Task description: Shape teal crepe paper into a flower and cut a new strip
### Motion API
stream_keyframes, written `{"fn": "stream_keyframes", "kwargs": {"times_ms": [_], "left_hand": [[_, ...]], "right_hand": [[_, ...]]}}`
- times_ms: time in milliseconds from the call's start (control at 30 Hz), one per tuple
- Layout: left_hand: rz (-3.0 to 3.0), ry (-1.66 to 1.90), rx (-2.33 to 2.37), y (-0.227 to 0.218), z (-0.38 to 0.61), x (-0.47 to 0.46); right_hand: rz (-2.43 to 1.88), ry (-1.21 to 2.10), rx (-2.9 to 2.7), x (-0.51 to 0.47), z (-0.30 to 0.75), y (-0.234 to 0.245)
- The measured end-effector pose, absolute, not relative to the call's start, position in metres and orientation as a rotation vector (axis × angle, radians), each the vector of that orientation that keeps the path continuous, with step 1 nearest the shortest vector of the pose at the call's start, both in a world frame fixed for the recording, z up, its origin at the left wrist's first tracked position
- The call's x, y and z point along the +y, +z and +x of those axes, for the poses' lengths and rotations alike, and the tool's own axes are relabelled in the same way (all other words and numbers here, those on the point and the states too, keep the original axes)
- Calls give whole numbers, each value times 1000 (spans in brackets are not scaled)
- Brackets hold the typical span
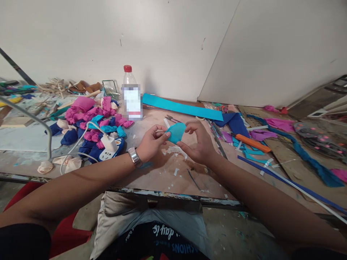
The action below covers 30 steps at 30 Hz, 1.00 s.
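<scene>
A small turquoise piece of crepe paper (176, 133) with a rounded outline is held up over the middle of the table. My left hand (152, 141), with a metal watch at the wrist, pinches its left edge between thumb and fingers. At the right edge of that piece is my right hand (199, 144), its thumb and curved fingers apart; whether a fingertip touches the paper I cannot tell. Behind them, a pair of scissors (173, 119) lies on the table. A long turquoise strip (181, 107) stretches along the wall.
Crumpled pink, blue and cream bundles (84, 112) are heaped at the left, beside a power strip (110, 150) with a white cable. A red-capped bottle (132, 97) stands at the back. An orange cutter (252, 143) and blue scraps lie at the right. The table's front edge (173, 195) runs below my arms.
</scene>
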State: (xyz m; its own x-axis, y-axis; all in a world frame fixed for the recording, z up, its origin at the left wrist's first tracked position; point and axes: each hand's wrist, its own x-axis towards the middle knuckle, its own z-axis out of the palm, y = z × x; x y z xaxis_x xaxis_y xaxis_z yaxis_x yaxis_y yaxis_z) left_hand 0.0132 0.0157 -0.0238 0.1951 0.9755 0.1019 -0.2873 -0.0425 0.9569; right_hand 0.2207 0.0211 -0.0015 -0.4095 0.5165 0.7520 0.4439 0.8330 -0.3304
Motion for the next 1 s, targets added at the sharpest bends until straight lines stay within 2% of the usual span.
{"fn": "stream_keyframes", "kwargs": {"times_ms": [300,1000], "left_hand": [[1680,1149,887,-27,9,6],[1669,1214,842,-24,7,7]], "right_hand": [[-631,19,-2109,15,222,5],[-687,-86,-2270,24,224,1]]}}
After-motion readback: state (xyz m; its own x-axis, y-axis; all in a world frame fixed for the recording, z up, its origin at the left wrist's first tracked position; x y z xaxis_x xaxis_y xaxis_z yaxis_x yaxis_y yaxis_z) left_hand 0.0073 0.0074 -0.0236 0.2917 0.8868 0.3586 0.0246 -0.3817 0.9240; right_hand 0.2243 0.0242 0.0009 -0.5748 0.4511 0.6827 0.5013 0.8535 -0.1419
